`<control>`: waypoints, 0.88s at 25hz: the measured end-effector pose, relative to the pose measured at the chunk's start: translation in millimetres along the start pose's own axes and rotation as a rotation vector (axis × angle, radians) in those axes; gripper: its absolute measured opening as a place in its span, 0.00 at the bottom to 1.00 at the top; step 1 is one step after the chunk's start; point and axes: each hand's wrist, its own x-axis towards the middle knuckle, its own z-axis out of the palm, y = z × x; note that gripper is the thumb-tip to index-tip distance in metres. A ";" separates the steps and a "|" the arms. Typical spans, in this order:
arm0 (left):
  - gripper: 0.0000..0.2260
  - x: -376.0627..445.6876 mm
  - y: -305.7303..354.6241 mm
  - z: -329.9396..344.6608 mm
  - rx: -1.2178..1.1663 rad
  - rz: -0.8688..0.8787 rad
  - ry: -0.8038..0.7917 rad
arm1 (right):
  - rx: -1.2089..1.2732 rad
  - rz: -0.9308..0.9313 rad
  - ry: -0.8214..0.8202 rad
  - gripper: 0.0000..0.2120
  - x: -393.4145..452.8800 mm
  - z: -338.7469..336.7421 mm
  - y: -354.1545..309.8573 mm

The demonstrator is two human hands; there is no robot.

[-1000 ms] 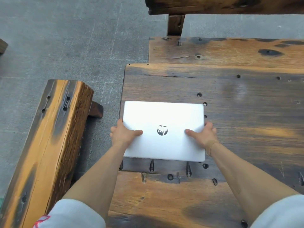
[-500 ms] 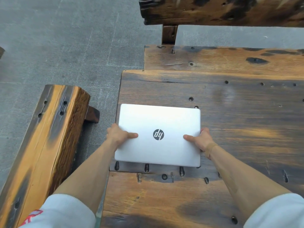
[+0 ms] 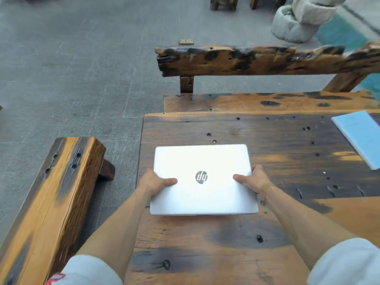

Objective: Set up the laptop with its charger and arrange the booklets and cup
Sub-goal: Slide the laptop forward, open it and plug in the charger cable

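A grey paved floor [image 3: 78, 64] lies around a rough, dark-stained wooden surface [image 3: 277, 145] pitted with small holes, its planks patched in orange and black. The left hand [image 3: 153, 183] grips the left edge of a closed silver laptop [image 3: 202, 194], thumb laid flat on the lid and the other fingers curled out of sight under the side. The right hand [image 3: 254, 178] holds the opposite edge the same way, thumb on top pointing toward the round logo in the middle of the lid, with a thin band at the wrist. Both bare forearms run back to pale rolled sleeves at the bottom of the view. The laptop sits near the left edge of the surface, its lid shut and its front edge facing the person; whether it rests fully on the wood or is slightly lifted cannot be told. Well apart from it, at the right edge of the surface, lies a light blue booklet [image 3: 362, 136], partly cut off by the frame. A heavy wooden bench [image 3: 51, 202] stands on the floor just left of the surface, and another weathered bench [image 3: 257, 60] runs along beyond the far edge. Behind that, at the top right, stands a pale carved stone piece [image 3: 300, 19].
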 end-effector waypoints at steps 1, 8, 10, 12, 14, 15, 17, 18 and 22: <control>0.30 -10.8 1.1 3.6 -0.001 0.022 -0.004 | 0.011 -0.006 0.024 0.31 -12.7 -9.3 7.0; 0.29 -59.6 24.8 57.9 0.069 0.151 -0.117 | 0.075 0.015 0.188 0.28 -84.5 -82.5 64.6; 0.28 -73.5 35.4 81.5 0.071 0.187 -0.171 | 0.123 0.038 0.222 0.26 -103.9 -105.3 84.8; 0.29 -89.4 48.2 109.4 0.084 0.237 -0.247 | 0.189 0.067 0.270 0.25 -122.5 -132.5 111.9; 0.29 -108.0 62.3 140.6 0.120 0.290 -0.310 | 0.226 0.091 0.325 0.25 -139.8 -159.8 140.6; 0.29 -117.8 69.7 157.4 0.143 0.313 -0.329 | 0.245 0.105 0.349 0.25 -148.2 -174.1 155.3; 0.26 -136.1 81.1 188.7 0.169 0.347 -0.358 | 0.297 0.135 0.384 0.24 -162.3 -198.3 184.6; 0.25 -148.0 86.9 207.4 0.191 0.368 -0.380 | 0.331 0.153 0.406 0.24 -171.5 -212.0 202.5; 0.26 -199.0 104.2 285.2 0.302 0.411 -0.434 | 0.427 0.196 0.487 0.25 -204.2 -269.4 278.6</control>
